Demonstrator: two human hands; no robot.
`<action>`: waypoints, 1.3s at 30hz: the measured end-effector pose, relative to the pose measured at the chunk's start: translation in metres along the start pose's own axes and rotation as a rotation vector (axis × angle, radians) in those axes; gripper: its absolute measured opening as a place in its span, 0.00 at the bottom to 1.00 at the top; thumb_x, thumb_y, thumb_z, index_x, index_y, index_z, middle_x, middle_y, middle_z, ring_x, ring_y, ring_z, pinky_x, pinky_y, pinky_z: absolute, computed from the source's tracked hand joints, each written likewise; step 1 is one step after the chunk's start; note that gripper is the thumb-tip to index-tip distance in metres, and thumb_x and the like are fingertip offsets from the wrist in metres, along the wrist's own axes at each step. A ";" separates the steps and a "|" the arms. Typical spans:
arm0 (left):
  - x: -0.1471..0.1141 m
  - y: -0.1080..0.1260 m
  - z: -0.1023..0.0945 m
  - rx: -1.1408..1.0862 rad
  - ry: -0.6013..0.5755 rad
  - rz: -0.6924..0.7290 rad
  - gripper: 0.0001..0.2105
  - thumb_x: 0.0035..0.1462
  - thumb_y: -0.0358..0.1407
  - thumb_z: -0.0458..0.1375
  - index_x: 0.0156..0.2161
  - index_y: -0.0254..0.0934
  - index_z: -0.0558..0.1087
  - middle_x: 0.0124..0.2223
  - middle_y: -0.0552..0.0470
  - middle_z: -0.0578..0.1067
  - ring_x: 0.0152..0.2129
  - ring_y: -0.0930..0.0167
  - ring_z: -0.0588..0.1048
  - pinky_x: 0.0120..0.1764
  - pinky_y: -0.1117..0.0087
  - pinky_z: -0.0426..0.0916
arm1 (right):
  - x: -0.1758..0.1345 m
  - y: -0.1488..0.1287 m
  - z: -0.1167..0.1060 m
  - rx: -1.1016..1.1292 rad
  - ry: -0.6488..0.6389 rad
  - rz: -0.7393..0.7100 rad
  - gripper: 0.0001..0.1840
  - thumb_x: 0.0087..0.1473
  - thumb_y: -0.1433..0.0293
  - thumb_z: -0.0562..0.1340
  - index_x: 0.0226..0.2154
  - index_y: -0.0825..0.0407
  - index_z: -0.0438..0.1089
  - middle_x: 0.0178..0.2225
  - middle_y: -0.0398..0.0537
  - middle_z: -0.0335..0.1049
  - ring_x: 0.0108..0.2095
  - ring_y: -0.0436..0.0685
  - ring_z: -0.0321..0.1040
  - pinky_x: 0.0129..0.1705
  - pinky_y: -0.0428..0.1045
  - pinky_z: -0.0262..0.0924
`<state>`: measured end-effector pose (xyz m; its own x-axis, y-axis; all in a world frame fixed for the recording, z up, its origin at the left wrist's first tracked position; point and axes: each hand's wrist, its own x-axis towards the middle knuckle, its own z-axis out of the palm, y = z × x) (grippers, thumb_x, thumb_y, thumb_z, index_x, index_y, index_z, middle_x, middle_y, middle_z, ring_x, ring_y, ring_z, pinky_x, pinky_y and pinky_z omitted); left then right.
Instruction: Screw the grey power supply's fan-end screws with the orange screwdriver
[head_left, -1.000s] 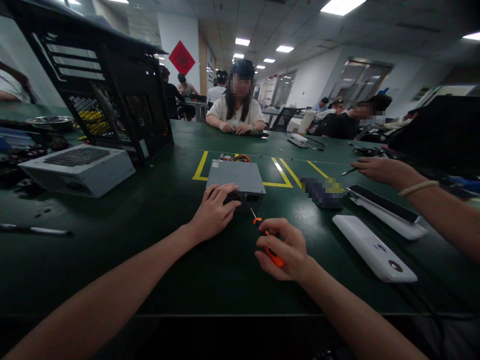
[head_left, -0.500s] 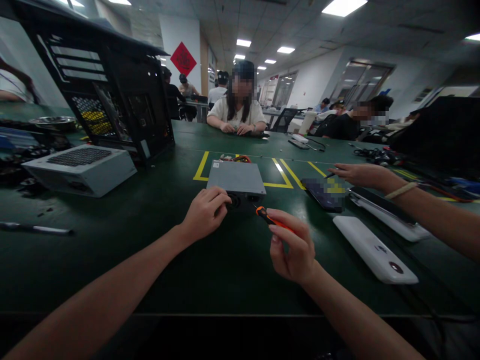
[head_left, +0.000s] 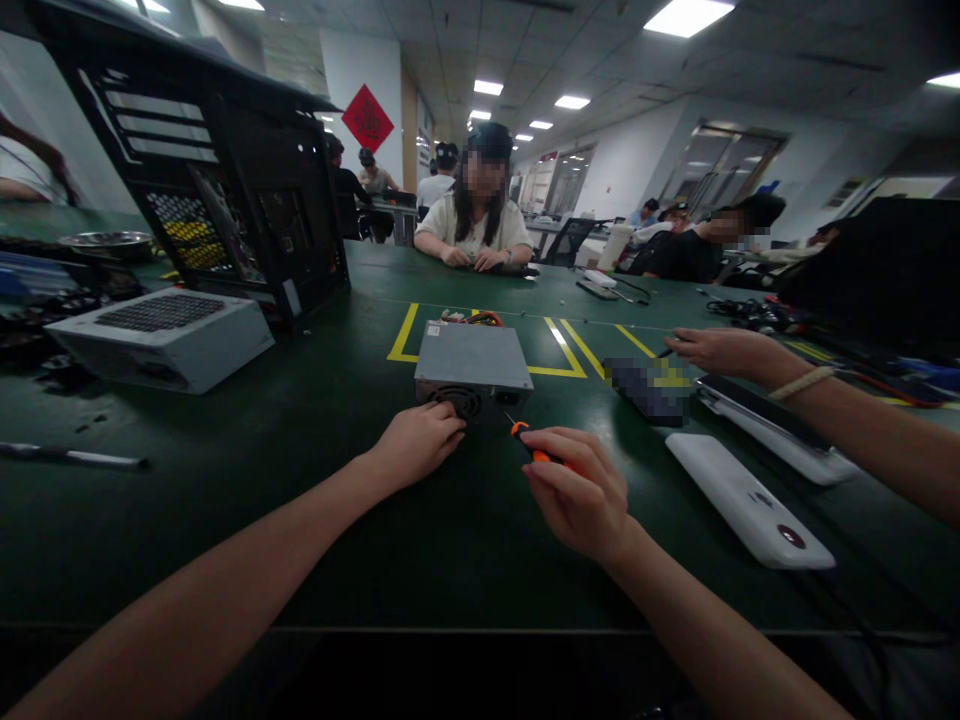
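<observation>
A grey computer power supply (head_left: 472,357) lies on the green table, its fan grille (head_left: 459,402) and power socket facing me. My left hand (head_left: 421,440) is at the lower left of that face, fingers curled together by the grille; what they hold, if anything, is hidden. In my right hand (head_left: 581,490) is an orange and black screwdriver (head_left: 523,432), gripped by its handle. Its thin shaft points up and left toward the area below the socket. I cannot tell whether the tip touches the casing.
At left stand a black computer case (head_left: 225,190) and a second power supply (head_left: 165,335), with a metal pen-like tool (head_left: 75,456) nearer. A white device (head_left: 750,500) lies at right, beside another person's hand (head_left: 731,352). A person (head_left: 480,215) sits opposite. Yellow tape (head_left: 559,372) marks the table.
My left hand has dropped slightly, uncovering more of the fan grille. The screwdriver and my right hand have shifted a little; the handle is now more enclosed by my fingers.
</observation>
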<state>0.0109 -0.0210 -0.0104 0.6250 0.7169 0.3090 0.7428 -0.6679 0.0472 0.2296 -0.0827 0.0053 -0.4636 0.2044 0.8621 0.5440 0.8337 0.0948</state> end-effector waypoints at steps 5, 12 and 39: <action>0.000 0.000 0.001 0.007 -0.012 0.035 0.11 0.59 0.34 0.50 0.42 0.37 0.73 0.40 0.47 0.71 0.37 0.68 0.71 0.38 0.68 0.68 | -0.001 -0.003 0.001 0.063 0.010 0.023 0.17 0.47 0.78 0.58 0.41 0.50 0.59 0.44 0.53 0.65 0.42 0.56 0.67 0.36 0.52 0.68; 0.000 -0.001 0.000 -0.022 -0.042 0.035 0.10 0.59 0.30 0.49 0.41 0.38 0.72 0.41 0.49 0.71 0.37 0.69 0.71 0.37 0.69 0.68 | 0.000 -0.004 0.002 0.083 0.086 0.087 0.22 0.47 0.80 0.60 0.44 0.46 0.58 0.47 0.49 0.60 0.45 0.56 0.66 0.38 0.52 0.70; 0.001 0.001 -0.002 -0.027 -0.048 0.028 0.12 0.59 0.30 0.49 0.46 0.36 0.71 0.43 0.47 0.71 0.41 0.67 0.71 0.40 0.67 0.68 | 0.004 -0.001 0.001 -0.066 0.043 0.019 0.16 0.46 0.79 0.62 0.39 0.48 0.64 0.43 0.50 0.62 0.43 0.58 0.66 0.38 0.54 0.70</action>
<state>0.0118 -0.0213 -0.0084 0.6566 0.7062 0.2647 0.7186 -0.6924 0.0649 0.2265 -0.0820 0.0077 -0.4229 0.1965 0.8846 0.5981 0.7939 0.1095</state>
